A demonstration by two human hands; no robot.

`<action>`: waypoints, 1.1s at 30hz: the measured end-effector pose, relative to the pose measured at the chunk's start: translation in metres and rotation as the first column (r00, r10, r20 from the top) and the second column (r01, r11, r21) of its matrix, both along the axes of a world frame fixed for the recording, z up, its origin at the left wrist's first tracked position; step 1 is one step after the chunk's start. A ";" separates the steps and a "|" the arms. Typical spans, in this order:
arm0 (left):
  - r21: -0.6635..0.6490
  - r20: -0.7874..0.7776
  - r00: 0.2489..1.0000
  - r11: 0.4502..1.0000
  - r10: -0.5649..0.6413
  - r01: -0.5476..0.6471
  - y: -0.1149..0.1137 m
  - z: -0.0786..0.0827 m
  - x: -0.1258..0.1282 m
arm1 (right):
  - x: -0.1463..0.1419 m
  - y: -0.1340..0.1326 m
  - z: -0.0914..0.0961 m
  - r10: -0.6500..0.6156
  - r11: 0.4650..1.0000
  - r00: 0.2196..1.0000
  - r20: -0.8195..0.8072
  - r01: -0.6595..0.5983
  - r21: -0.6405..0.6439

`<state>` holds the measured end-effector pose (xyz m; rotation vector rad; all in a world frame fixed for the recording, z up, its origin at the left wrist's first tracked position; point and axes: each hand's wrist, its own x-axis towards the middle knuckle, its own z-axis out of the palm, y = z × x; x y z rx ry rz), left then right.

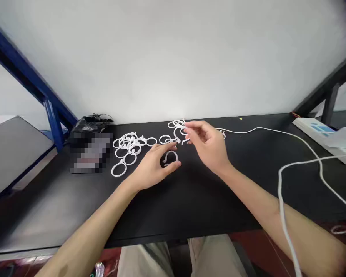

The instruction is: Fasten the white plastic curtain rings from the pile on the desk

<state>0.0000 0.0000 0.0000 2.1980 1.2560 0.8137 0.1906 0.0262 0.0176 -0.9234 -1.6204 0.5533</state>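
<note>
My left hand (152, 166) is over the middle of the black table, thumb and fingers spread apart. In the gap between them shows an open white plastic ring (176, 154); it looks unheld, and part of it is hidden by the hand. To the right, my right hand (210, 147) is raised with bent fingers, its fingertips pinched at another open white ring (175, 134). Several white rings with small knobs (129, 148) lie in a loose pile left of my left hand. More white rings (176, 124) lie behind both hands, partly covered by them.
A black plastic bag (90, 125) and a blurred-out flat item (92, 154) lie at the left. A white cable (280, 184) loops across the right side, over my right forearm. A white-and-blue package (320, 129) sits at the right edge. A pale wall (178, 61) stands behind the table.
</note>
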 end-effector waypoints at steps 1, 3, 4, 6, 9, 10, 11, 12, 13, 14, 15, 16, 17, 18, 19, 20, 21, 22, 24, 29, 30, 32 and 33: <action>-0.031 0.072 0.997 0.999 0.018 -0.015 0.000 0.001 0.000 | -0.001 -0.001 -0.001 -0.003 0.999 0.998 0.064 0.000 0.045; -0.100 0.217 0.975 0.994 0.058 -0.037 0.001 0.003 -0.001 | -0.004 -0.003 -0.002 0.003 0.991 0.983 0.186 -0.027 0.128; -0.138 0.288 0.954 0.990 0.081 -0.042 0.002 0.004 -0.001 | -0.005 -0.004 -0.004 0.012 0.985 0.970 0.243 -0.054 0.166; -0.230 0.451 0.882 0.973 0.136 -0.033 0.004 0.004 -0.003 | -0.007 -0.004 -0.007 0.043 0.962 0.932 0.361 -0.136 0.237; -0.310 0.526 0.823 0.949 0.216 -0.051 0.008 0.004 -0.005 | -0.008 -0.005 -0.013 0.107 0.930 0.878 0.466 -0.254 0.265; -0.323 0.519 0.822 0.944 0.236 -0.067 0.008 0.003 -0.006 | -0.008 -0.005 -0.014 0.115 0.924 0.869 0.481 -0.271 0.268; -0.330 0.506 0.825 0.940 0.250 -0.083 0.009 0.003 -0.006 | -0.009 -0.005 -0.014 0.117 0.922 0.868 0.482 -0.275 0.271; -0.330 0.494 0.830 0.939 0.259 -0.096 0.009 0.002 -0.006 | -0.009 -0.006 -0.015 0.113 0.925 0.876 0.469 -0.265 0.272; -0.327 0.482 0.836 0.939 0.261 -0.105 0.010 0.002 -0.007 | -0.009 -0.006 -0.014 0.105 0.932 0.893 0.438 -0.242 0.269; -0.320 0.472 0.842 0.941 0.261 -0.112 0.010 0.003 -0.007 | -0.009 -0.006 -0.014 0.095 0.943 0.914 0.395 -0.210 0.259; -0.312 0.460 0.849 0.943 0.258 -0.118 0.009 0.003 -0.006 | -0.009 -0.006 -0.013 0.086 0.954 0.934 0.347 -0.177 0.240; -0.301 0.444 0.860 0.946 0.253 -0.123 0.009 0.004 -0.006 | -0.008 -0.006 -0.013 0.082 0.965 0.949 0.306 -0.152 0.214; -0.286 0.422 0.873 0.949 0.247 -0.130 0.008 0.005 -0.006 | -0.008 -0.006 -0.013 0.086 0.973 0.957 0.277 -0.141 0.185; -0.266 0.392 0.888 0.953 0.242 -0.142 0.008 0.006 -0.005 | -0.008 -0.005 -0.013 0.100 0.978 0.960 0.260 -0.144 0.152; -0.242 0.355 0.904 0.958 0.238 -0.157 0.007 0.007 -0.005 | -0.007 -0.005 -0.013 0.123 0.981 0.960 0.253 -0.157 0.118; -0.212 0.313 0.920 0.962 0.235 -0.174 0.006 0.008 -0.004 | -0.007 -0.005 -0.013 0.151 0.981 0.956 0.251 -0.176 0.081; -0.179 0.267 0.935 0.965 0.235 -0.191 0.005 0.009 -0.004 | -0.007 -0.005 -0.013 0.180 0.979 0.952 0.249 -0.197 0.046; -0.143 0.224 0.945 0.967 0.239 -0.211 0.004 0.010 -0.004 | -0.007 -0.006 -0.013 0.206 0.976 0.947 0.246 -0.215 0.013; -0.077 0.162 0.955 0.968 0.248 -0.238 0.003 0.010 -0.004 | -0.008 -0.007 -0.013 0.245 0.969 0.940 0.237 -0.244 -0.036; -0.034 0.107 0.968 0.974 0.228 -0.225 0.001 0.010 -0.003 | -0.011 -0.009 -0.015 0.277 0.959 0.944 0.178 -0.258 -0.120; -0.039 0.101 0.969 0.974 0.226 -0.223 0.001 0.011 -0.003 | -0.011 -0.009 -0.015 0.278 0.955 0.949 0.147 -0.257 -0.147; -0.054 0.098 0.969 0.973 0.228 -0.223 0.002 0.010 -0.002 | -0.011 -0.008 -0.016 0.280 0.945 0.956 0.086 -0.259 -0.202; -0.062 0.102 0.968 0.973 0.229 -0.223 0.003 0.010 -0.002 | -0.011 -0.007 -0.016 0.282 0.939 0.957 0.066 -0.261 -0.222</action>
